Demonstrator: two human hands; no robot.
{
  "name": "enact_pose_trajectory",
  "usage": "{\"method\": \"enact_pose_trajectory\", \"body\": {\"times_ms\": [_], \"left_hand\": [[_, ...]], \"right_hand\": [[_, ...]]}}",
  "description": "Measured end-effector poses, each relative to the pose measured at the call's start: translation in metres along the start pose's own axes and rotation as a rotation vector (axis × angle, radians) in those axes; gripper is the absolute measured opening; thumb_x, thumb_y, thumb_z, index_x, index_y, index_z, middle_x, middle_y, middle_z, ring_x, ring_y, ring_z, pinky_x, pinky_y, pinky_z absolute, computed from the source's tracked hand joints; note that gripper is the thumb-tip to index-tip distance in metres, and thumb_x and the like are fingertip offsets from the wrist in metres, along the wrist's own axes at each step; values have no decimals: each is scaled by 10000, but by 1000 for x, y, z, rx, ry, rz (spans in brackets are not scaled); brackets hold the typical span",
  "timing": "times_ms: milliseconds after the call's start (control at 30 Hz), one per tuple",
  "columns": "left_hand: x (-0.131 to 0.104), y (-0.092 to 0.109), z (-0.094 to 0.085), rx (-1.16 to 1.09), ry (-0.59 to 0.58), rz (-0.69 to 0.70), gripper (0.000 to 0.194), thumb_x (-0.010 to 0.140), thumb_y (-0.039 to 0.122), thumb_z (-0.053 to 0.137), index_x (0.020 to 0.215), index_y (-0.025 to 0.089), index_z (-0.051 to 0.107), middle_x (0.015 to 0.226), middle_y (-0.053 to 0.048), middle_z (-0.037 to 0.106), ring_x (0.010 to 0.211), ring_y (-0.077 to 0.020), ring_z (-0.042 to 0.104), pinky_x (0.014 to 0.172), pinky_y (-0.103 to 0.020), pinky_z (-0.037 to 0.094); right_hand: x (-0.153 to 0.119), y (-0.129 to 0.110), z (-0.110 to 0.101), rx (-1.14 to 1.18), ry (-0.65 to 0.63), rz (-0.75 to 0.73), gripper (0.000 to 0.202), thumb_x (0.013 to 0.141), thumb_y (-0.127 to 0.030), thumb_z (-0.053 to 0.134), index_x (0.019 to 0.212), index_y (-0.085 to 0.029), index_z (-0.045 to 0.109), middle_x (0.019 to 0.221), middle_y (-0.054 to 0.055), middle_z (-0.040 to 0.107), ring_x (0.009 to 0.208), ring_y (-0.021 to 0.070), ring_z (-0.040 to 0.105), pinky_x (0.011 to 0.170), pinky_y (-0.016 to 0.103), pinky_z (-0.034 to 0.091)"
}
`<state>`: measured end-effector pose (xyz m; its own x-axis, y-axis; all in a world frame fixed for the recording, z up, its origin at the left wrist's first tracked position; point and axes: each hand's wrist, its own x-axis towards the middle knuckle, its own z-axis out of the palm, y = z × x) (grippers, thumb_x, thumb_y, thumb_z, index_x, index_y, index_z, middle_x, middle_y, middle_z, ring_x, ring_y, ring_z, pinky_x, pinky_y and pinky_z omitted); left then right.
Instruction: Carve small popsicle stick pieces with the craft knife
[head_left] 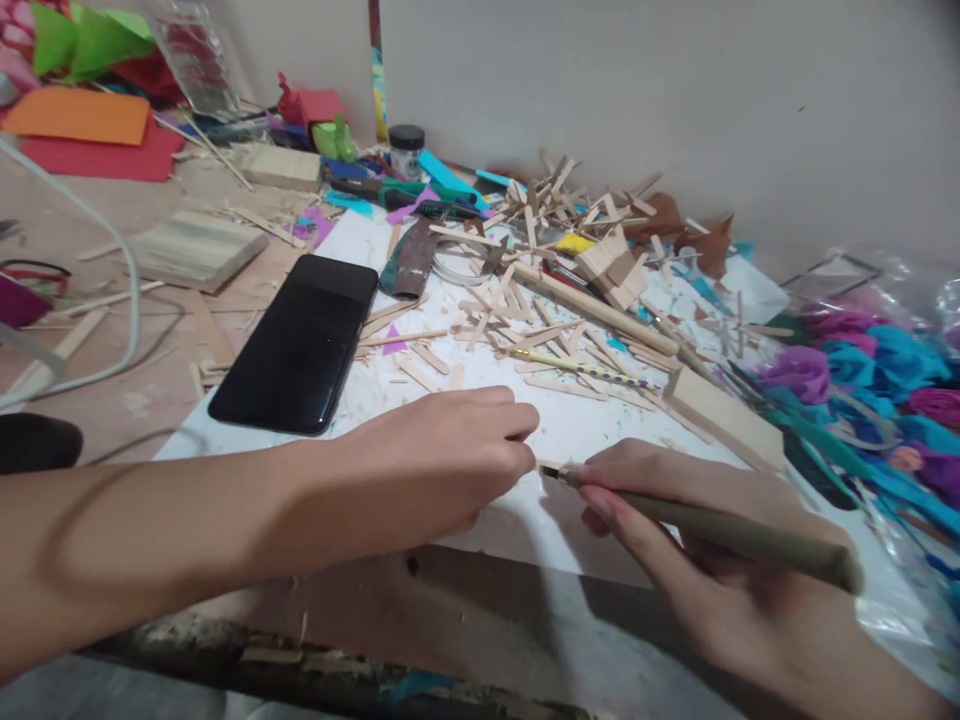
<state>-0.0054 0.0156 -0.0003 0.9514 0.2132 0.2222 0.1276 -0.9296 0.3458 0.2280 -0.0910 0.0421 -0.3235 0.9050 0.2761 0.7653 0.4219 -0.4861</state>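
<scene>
The knife (739, 530) is clamped in the right hand (750, 600), thumb and fingers closed close behind the blade, the thick handle slanting back over the palm. Its blade is right at a thin pale wood strip (549, 462), above a white sheet (487, 535) near the table's (157, 385) near edge. The left hand (472, 440) has its fingers curled together on the strip's other end. Past the left forearm lies a glossy black phone (296, 345); just beyond the right hand, a wooden block (724, 420). Farther out, loose craft sticks (487, 320) and a dowel (600, 312) lie scattered toward the table's far edge, where a dark-lidded jar (406, 152) stands upright; purple paper flowers (795, 375) lie toward the right edge
</scene>
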Motion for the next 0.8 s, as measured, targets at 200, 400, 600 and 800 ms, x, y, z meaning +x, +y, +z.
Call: {"method": "enact_pose_trajectory", "body": {"times_ms": [200,400,600,800], "left_hand": [[1,1,4,29,-5,-9,185,922,-23,648,937,150,714,1014,-61,662,933,-227,581,778,-361,437],[-1,0,7,15,32,-12,212,947,-37,625,928,146,731,1011,-52,659,926,-213,569,788,-353,426],[-2,1,11,-20,76,-25,250,954,-54,594,881,149,720,977,-42,644,908,-207,557,779,-354,427],[-2,1,12,-29,115,-11,253,985,-43,590,913,139,749,956,-44,623,871,-208,529,756,-357,411]], "right_hand": [[-1,2,0,96,-6,38,211,1041,-144,685,881,-252,773,745,-15,789,596,142,733,544,249,559],[-3,16,4,305,72,89,174,1012,-171,748,907,-254,859,752,-4,821,618,139,743,554,224,566],[-11,35,6,417,69,173,159,1043,-243,784,953,-281,909,749,2,829,618,147,743,556,237,583],[-15,45,12,581,198,239,99,1063,-355,800,1094,-359,894,832,0,889,672,203,832,632,309,703]]}}
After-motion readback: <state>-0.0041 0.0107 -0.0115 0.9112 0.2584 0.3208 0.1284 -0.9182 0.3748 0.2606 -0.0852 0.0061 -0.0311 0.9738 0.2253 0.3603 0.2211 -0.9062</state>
